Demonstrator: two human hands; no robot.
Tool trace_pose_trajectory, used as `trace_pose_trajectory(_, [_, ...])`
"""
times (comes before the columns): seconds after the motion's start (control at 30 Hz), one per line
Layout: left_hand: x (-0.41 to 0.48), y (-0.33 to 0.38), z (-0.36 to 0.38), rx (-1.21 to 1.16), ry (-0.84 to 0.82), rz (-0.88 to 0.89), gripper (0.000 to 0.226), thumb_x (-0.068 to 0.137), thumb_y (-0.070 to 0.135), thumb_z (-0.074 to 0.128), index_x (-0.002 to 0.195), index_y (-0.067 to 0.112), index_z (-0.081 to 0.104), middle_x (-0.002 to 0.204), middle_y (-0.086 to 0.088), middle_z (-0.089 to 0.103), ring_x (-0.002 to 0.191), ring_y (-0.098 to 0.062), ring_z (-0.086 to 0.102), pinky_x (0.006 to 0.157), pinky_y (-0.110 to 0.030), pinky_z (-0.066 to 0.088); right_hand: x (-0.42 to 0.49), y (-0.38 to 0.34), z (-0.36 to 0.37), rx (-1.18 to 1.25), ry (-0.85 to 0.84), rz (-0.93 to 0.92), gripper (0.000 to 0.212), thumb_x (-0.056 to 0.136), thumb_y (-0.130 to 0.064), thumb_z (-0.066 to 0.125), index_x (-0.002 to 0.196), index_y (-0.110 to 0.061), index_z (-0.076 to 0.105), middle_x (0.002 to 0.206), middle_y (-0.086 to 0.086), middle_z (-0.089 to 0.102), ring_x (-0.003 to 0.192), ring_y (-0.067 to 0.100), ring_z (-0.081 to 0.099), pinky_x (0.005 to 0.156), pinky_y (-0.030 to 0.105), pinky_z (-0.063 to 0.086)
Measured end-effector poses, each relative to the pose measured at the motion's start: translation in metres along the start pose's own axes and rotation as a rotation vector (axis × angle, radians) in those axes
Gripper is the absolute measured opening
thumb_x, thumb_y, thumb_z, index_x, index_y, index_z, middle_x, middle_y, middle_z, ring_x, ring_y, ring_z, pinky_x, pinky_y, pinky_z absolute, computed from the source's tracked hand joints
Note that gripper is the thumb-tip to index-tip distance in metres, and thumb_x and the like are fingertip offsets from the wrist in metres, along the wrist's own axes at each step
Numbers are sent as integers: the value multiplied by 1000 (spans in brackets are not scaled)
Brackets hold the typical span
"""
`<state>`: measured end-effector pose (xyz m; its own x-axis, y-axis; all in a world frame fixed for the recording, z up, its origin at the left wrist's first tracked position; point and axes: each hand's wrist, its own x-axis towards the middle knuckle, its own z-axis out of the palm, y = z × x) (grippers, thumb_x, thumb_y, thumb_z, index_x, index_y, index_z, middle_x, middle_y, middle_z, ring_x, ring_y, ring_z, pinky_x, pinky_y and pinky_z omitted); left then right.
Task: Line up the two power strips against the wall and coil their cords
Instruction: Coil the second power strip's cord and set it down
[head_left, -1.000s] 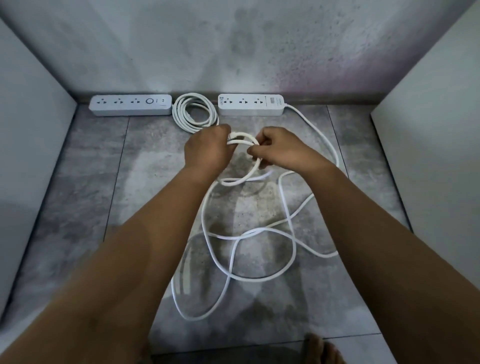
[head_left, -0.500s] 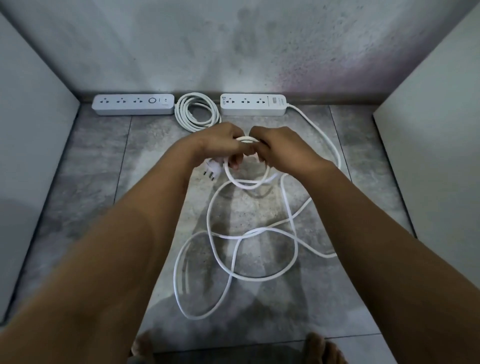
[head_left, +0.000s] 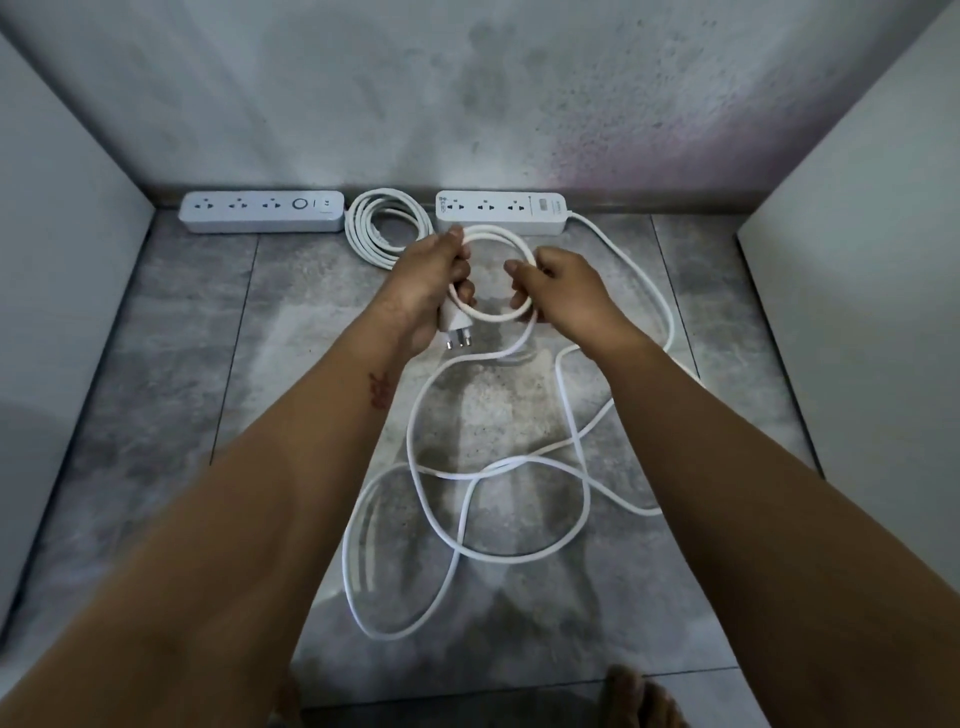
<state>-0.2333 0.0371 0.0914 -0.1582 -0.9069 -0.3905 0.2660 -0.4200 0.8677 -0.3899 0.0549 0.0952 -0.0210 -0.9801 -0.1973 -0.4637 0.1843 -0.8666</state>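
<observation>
Both strips sit flush to the back wall (head_left: 467, 104): left strip (head_left: 262, 210), right strip (head_left: 501, 210), and a finished coil (head_left: 387, 231) between them. Printing on both is too small to read. Left grip (head_left: 431, 291) curls round the plug (head_left: 453, 323) and a small loop (head_left: 493, 318). Right grip (head_left: 566, 291) pinches the loop's far side. The rest of the cord (head_left: 410, 436) sprawls mid-floor (head_left: 182, 415), with bare tile on either side.

left hand (head_left: 426, 291) grips plug (head_left: 453, 325) | right hand (head_left: 571, 296) pinches cord loop (head_left: 496, 230)
</observation>
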Motion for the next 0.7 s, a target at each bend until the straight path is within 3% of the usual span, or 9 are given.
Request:
trace_pose_trajectory(0.1, [-5,14,-11,23,-207,-181,40,102,34,39,72,12,54,54,-1,53,50,-20,57,64,-32,47,-2,-5,-4,-114,40,-144,22,99,-25,52,81,-13,54,64,2,56,47,7,55,49,28,51])
trace_pose_trajectory(0.2, [-11,23,-26,239,-348,-329,51,93,52,47,75,7,62,63,-7,63,60,-21,64,70,-33,56,-3,-7,-7,-507,-86,-346,19,100,-30,48,88,-17,51,70,2,56,63,21,57,60,34,44])
trace_pose_trajectory(0.3, [-11,21,-23,296,-291,-353,49,94,54,48,71,12,56,49,2,46,43,-13,46,60,-29,50,-2,-12,1,-696,-120,-425,23,100,-34,47,98,-13,57,81,8,63,77,28,60,62,33,37])
trace_pose_trajectory(0.4, [-7,14,-11,176,-129,-278,45,96,48,52,64,17,46,46,8,26,37,-6,19,38,-17,27,-2,-11,10,-486,-47,-317,22,98,-32,52,97,-12,60,81,9,67,72,26,63,64,34,47])
trace_pose_trajectory(0.53, [-5,10,-3,-29,59,-150,45,98,47,50,64,19,42,45,9,23,38,-7,14,34,-19,15,-4,-4,8,-13,-1,-18,26,93,-26,62,92,0,59,73,9,65,55,17,63,59,30,56])
trace_pose_trajectory(0.7, [-3,6,5,-329,274,-80,49,99,46,48,60,18,40,41,8,21,33,-7,12,32,-19,12,-5,-19,4,-19,-119,103,28,91,-32,59,101,-7,64,88,8,70,60,19,66,67,34,60])
